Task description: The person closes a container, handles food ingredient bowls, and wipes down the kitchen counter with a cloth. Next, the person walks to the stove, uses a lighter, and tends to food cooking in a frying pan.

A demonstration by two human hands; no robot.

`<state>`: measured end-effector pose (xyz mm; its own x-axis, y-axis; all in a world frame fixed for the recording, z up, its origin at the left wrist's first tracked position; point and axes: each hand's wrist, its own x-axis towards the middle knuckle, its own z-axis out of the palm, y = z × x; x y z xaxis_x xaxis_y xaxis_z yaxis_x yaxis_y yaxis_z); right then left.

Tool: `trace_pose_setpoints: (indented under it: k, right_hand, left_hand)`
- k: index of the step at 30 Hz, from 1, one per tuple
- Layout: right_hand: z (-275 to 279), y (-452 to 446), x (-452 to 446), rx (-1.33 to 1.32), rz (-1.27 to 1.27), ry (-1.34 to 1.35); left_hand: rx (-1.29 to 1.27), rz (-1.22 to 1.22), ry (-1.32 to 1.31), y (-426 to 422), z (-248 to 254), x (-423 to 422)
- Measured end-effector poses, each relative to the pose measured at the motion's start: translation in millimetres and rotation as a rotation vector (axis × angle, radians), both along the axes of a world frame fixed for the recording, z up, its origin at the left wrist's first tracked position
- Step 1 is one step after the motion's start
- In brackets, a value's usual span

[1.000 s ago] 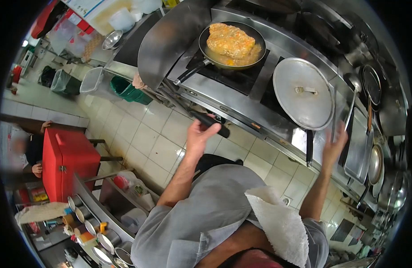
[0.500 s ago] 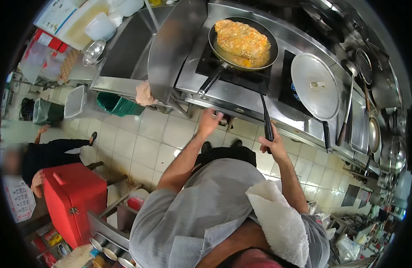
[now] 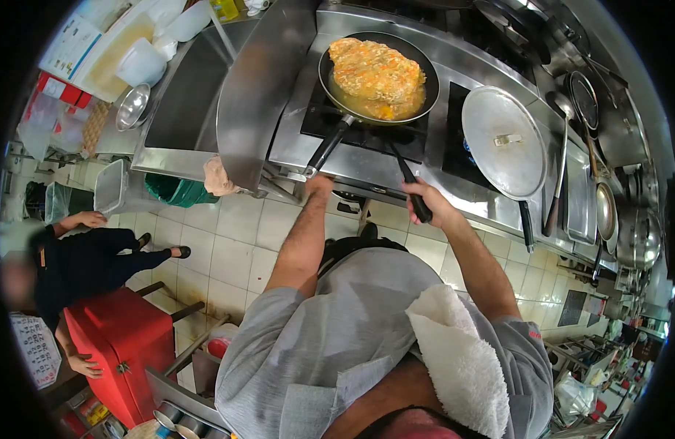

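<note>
A black frying pan [image 3: 325, 91] sits on the left burner. Inside lies a thick golden-orange omelette-like mass [image 3: 377, 69], with yellowish liquid along its lower edge. The pan's black handle [image 3: 330, 146] points toward me. My left hand [image 3: 320, 187] is closed at the stove's front edge, right by the handle's end; its fingers are mostly hidden, and I cannot tell whether it grips the handle tip or a knob. My right hand [image 3: 434, 206] is wrapped round a black-handled utensil [image 3: 413, 186], its thin end pointing at the stove below the pan. Which kind of utensil is unclear.
A metal lid [image 3: 502, 139] covers a pan on the right burner. Ladles [image 3: 564, 161] and pans hang along the right. At left are a metal partition [image 3: 257, 80], a sink [image 3: 191, 95], a green bin [image 3: 178, 190], and another person [image 3: 96, 263] beside a red box [image 3: 118, 336].
My left hand has moved forward to the stove edge near the pan handle. My right hand has shifted left, tilting the utensil. The other person's arms and legs have moved.
</note>
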<state>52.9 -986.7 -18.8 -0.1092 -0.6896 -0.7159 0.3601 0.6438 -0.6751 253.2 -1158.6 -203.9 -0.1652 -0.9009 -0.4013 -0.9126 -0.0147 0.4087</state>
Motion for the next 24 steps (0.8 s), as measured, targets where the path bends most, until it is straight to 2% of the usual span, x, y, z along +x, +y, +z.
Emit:
trace_pose_setpoints:
  k: [2, 3, 4, 6, 7, 8, 10, 11, 13, 14, 16, 17, 18, 20, 22, 24]
  right_hand:
    - [2, -14, -9, 0.007, -0.013, -0.190]
    - [-2, -21, -13, 0.002, 0.013, -0.213]
    - [-3, -28, -17, 0.008, 0.018, -0.215]
    - [-5, -42, -20, 0.040, -0.025, -0.247]
    - [-6, -49, -21, 0.073, -0.031, -0.281]
    - [-12, -56, -25, 0.076, -0.026, -0.284]
    - [-27, -67, -32, 0.121, 0.000, -0.411]
    - [-27, -70, -33, 0.116, 0.003, -0.411]
    - [-28, -76, -31, 0.094, -0.021, -0.476]
    - [-29, -79, -32, 0.092, -0.020, -0.476]
    - [-34, -86, -34, 0.093, 0.019, -0.535]
    - [-38, -89, -35, 0.090, 0.018, -0.534]
    - [-41, -93, -36, 0.089, 0.048, -0.543]
    - [-44, -102, -37, 0.089, 0.077, -0.549]
    - [-44, -111, -34, 0.116, 0.065, -0.484]
    - [-44, -117, -31, 0.104, 0.066, -0.471]
  left_hand:
    - [0.060, 0.062, 0.053, 0, -4, -1]
    - [0.080, 0.156, 0.248, 1, -7, 0]
    - [0.086, 0.162, 0.246, -4, -18, 1]
    - [-0.024, 0.009, 0.042, -20, -60, 3]
    - [-0.055, 0.141, 0.161, -22, -78, 4]
    - [-0.052, 0.146, 0.157, -30, -105, 8]
    - [-0.301, -0.120, 0.183, -46, -148, 16]
    - [-0.306, -0.118, 0.183, -43, -131, 16]
    - [-0.291, 0.102, 0.413, -30, -99, 18]
    - [-0.293, 0.102, 0.412, -34, -97, 20]
    - [0.464, 0.270, 0.550, -46, -94, 35]
    - [0.632, 0.358, 0.827, -45, -94, 41]
    - [0.629, 0.354, 0.829, -48, -93, 46]
    - [1.076, 0.370, 1.172, -49, -71, 49]
    - [1.004, 0.436, 1.148, -31, -52, 40]
    - [0.795, 0.654, 1.271, -10, -38, 32]
